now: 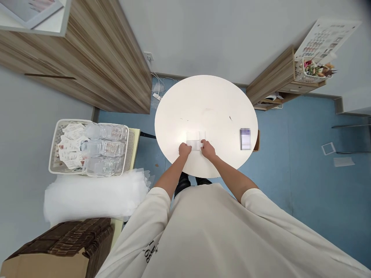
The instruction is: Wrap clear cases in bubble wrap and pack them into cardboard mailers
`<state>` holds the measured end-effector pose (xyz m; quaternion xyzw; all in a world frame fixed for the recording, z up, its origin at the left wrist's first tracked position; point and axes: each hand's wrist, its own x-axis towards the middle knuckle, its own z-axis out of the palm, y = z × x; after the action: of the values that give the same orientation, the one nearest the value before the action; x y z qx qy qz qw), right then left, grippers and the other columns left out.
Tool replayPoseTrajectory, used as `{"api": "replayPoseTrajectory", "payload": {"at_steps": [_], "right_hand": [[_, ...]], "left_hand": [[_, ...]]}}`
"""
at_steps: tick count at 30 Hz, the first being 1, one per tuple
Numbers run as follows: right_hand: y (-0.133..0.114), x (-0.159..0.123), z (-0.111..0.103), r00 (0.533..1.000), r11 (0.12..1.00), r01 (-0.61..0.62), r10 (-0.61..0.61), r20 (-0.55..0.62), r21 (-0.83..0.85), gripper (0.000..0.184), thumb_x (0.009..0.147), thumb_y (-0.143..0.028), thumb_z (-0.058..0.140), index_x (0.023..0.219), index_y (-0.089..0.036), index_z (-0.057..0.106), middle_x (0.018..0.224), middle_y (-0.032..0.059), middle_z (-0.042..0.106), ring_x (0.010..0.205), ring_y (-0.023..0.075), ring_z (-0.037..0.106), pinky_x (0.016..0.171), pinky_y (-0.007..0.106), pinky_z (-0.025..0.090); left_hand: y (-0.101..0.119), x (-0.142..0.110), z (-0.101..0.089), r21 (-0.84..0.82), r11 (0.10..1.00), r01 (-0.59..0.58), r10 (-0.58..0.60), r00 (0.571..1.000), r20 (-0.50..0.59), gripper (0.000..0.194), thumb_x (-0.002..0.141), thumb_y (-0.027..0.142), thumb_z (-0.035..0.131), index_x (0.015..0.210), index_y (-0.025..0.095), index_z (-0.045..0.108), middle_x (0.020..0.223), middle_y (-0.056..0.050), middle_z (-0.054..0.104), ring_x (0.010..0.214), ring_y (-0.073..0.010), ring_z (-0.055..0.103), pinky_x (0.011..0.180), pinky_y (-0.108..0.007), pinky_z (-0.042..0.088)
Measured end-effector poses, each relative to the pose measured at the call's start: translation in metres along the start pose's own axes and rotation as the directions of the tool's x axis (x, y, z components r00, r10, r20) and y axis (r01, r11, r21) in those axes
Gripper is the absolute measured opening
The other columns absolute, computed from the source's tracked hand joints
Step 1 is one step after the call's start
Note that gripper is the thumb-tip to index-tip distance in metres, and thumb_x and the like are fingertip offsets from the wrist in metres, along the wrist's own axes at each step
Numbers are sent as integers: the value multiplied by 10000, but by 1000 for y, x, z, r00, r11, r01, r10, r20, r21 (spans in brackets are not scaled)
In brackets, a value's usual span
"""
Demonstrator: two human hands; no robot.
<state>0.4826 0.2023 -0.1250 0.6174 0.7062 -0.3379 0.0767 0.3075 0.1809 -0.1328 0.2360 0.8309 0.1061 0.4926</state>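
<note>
On the round white table [207,104], close to its front edge, lies a small folded piece of translucent white sheet [194,145]. My left hand [184,150] pinches its left edge, fingers closed. At the right edge my right hand [208,150] has its fingers closed on the same sheet. Another pale strip stands out above the right fingers, and it looks like part of the same piece. Whether something is wrapped inside I cannot tell, as the sheet is small and pale against the white tabletop.
A purple and white box-like item [245,139] lies at the table's right. On my left are a white basket [52,154] of clear packages and paper slips, a stack of white sheets [95,195] and an open carton [46,266]. Wooden cabinets [113,58] stand behind.
</note>
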Motion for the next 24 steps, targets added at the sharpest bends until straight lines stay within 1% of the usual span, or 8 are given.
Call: {"api": "replayPoseTrajectory", "payload": {"at_steps": [5, 8, 11, 13, 15, 18, 20, 24], "right_hand": [[-2, -1, -3, 1000, 1000, -7, 7, 18, -5, 368, 974, -187, 457, 1333, -265, 440, 1209, 83, 595, 833, 199, 616, 636, 304, 426], [-3, -2, -4, 1000, 1000, -3, 4, 18, -6, 360, 977, -188, 458, 1329, -262, 438, 1212, 82, 595, 845, 197, 616, 636, 300, 421], [-3, -3, -4, 1000, 1000, -7, 7, 17, -10, 360, 979, -189, 462, 1331, -263, 438, 1207, 80, 597, 864, 196, 617, 647, 296, 422], [-2, -3, -3, 1000, 1000, -5, 5, 9, -9, 363, 979, -192, 464, 1334, -261, 440, 1202, 81, 596, 870, 199, 614, 653, 299, 426], [0, -3, -1, 1000, 1000, 1, -1, -4, 4, 373, 975, -192, 466, 1341, -260, 444, 1199, 83, 591, 880, 203, 609, 663, 305, 435], [3, -2, 3, 999, 1000, 13, -12, -32, 23, 384, 964, -190, 479, 1341, -262, 468, 1191, 87, 579, 955, 221, 596, 709, 312, 456], [5, -1, 5, 998, 1000, 18, -17, -68, 22, 376, 955, -200, 499, 1325, -265, 502, 1187, 94, 565, 1028, 241, 575, 760, 321, 470], [10, 0, 9, 994, 997, 13, -5, -110, 77, 386, 940, -211, 515, 1324, -251, 538, 1191, 107, 541, 1075, 255, 552, 843, 343, 489]], "left_hand": [[1, -1, 5, -70, 997, 15, -19, 998, -61, 448, 743, 260, 773, 1084, 226, 484, 1127, -99, 631, 959, -242, 673, 683, -308, 496], [6, -2, 6, -66, 998, -3, 1, 1000, -26, 336, 757, 290, 761, 963, 238, 501, 1022, -70, 640, 946, -245, 671, 683, -306, 475], [10, -5, 6, 53, 998, -44, 44, 999, 10, 260, 766, 295, 737, 782, 243, 483, 843, -29, 625, 915, -257, 666, 714, -329, 455], [12, -10, 6, 109, 988, -114, 115, 993, -4, 257, 769, 277, 724, 745, 240, 471, 822, -22, 625, 905, -246, 656, 724, -328, 450], [15, -17, 8, 93, 971, -220, 219, 976, 15, 209, 789, 243, 693, 775, 241, 485, 854, -17, 642, 862, -211, 642, 709, -308, 454], [21, -28, 16, 43, 934, -353, 348, 932, 103, 109, 835, 192, 629, 859, 241, 535, 902, -8, 666, 819, -170, 622, 712, -287, 469], [26, -33, 24, 61, 919, -389, 379, 916, 132, 75, 858, 174, 601, 892, 235, 573, 980, -27, 674, 853, -169, 624, 742, -290, 486], [29, -32, 36, 110, 896, -431, 419, 901, 115, 77, 901, 186, 568, 922, 211, 638, 1198, -87, 613, 956, -182, 640, 813, -306, 517]]}}
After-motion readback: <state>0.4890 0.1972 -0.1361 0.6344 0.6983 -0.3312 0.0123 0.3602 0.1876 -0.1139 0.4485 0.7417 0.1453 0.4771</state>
